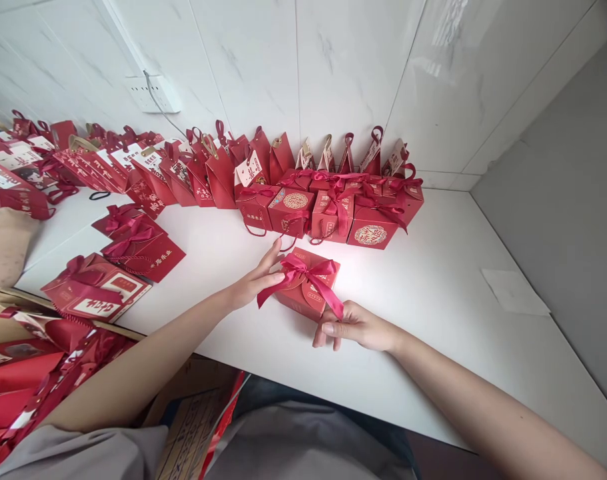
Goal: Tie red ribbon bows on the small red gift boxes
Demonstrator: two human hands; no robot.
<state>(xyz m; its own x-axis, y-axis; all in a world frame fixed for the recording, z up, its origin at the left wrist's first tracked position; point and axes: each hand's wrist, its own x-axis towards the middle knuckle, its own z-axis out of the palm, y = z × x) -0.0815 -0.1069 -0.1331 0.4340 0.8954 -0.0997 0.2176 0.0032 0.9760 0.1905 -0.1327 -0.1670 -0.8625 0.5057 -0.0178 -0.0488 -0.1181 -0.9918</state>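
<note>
A small red gift box with a pinkish-red ribbon bow stands on the white table before me. At its left side is my left hand, its fingers straight along the side and its thumb against the box by the ribbon's left tail. My right hand closes with thumb and bent fingers at the lower right corner of the same box, where the right ribbon tail ends. The fingertips' exact hold there is partly hidden. Just behind stands a block of similar red boxes with bows and cord handles.
Red bags with loops line the tiled wall. More bowed boxes lie at left, near an open carton full of red packaging. Another person's hand touches a red bag. A pale paper lies at right.
</note>
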